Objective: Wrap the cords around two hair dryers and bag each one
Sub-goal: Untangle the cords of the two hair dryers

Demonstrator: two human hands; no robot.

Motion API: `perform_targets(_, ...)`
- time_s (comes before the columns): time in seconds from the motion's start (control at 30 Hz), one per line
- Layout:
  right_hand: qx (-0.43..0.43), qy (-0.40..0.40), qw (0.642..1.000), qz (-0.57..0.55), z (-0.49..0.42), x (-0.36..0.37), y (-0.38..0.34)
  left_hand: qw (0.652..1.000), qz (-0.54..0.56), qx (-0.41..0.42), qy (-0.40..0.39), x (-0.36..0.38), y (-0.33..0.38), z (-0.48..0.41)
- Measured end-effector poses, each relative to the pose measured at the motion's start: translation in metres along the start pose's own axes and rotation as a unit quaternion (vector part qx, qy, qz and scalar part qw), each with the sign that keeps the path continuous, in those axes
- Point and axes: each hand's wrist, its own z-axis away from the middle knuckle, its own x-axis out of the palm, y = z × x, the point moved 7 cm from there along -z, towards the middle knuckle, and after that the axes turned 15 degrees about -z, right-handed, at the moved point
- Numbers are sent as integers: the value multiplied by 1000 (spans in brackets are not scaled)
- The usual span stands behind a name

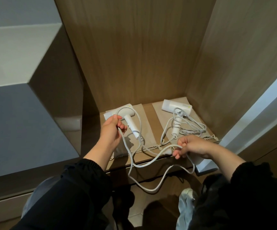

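Over the wooden shelf (149,112), the left hand (110,131) grips the white cord (151,190) beside the left hair dryer (132,127). The right hand (193,146) pinches it farther along, with slack drooping past the shelf edge. The right hair dryer (175,106) lies on a beige bag (160,112), its own cord loose.

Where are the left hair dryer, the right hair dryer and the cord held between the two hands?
left hair dryer (132,126): head view, on its handle.
right hair dryer (175,106): head view, on its barrel.
cord (151,190): head view, on the lowest hanging loop.
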Motion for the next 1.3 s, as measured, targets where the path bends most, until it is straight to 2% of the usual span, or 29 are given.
perform_targets(0.2,39,-55,988,142,1,13,3,997,-44,33,-58,17,11,7)
perform_targets(0.3,73,-67,980,170,-1,17,5,994,-41,45,-87,25,14,8)
perform_targets(0.37,19,-36,984,174,-5,16,-8,991,-54,51,-109,30,15,9)
perform_targets(0.4,-33,-6,987,157,-6,15,-21,989,-61,55,-121,33,15,10)
perform_targets(0.47,-139,28,989,51,-1,17,-51,985,-77,61,-143,40,16,14)
perform_targets(0.53,-196,5,979,-60,5,28,-75,979,-102,71,-164,48,17,19)
perform_targets(0.6,-211,-11,974,-79,7,39,-90,972,-123,84,-180,56,18,23)
perform_targets(0.7,-238,24,969,-66,8,44,-104,967,-144,98,-185,57,19,24)
perform_targets(0.8,-256,41,952,-165,7,40,-106,957,-184,109,-198,51,18,22)
perform_targets(0.9,-234,35,933,-272,4,35,-100,918,-327,97,-204,42,8,15)
perform_targets(1.0,-200,7,895,-399,4,26,-94,803,-560,48,-199,24,-15,5)
perform_targets(1.03,-187,2,885,-426,4,22,-92,788,-586,21,-186,15,-23,2)
perform_targets(1.07,-173,2,885,-433,4,17,-89,800,-578,-7,-162,7,-29,0)
perform_targets(1.1,-158,5,895,-418,4,14,-84,828,-543,-30,-137,0,-33,-1)
perform_targets(1.17,-125,18,931,-344,2,11,-73,873,-469,-37,-128,0,-34,2)
perform_targets(1.23,-106,25,960,-256,-2,9,-61,871,-457,-23,-177,17,-32,9)
perform_targets(1.3,-112,29,981,-157,-3,10,-57,841,-499,1,-207,33,-28,17)
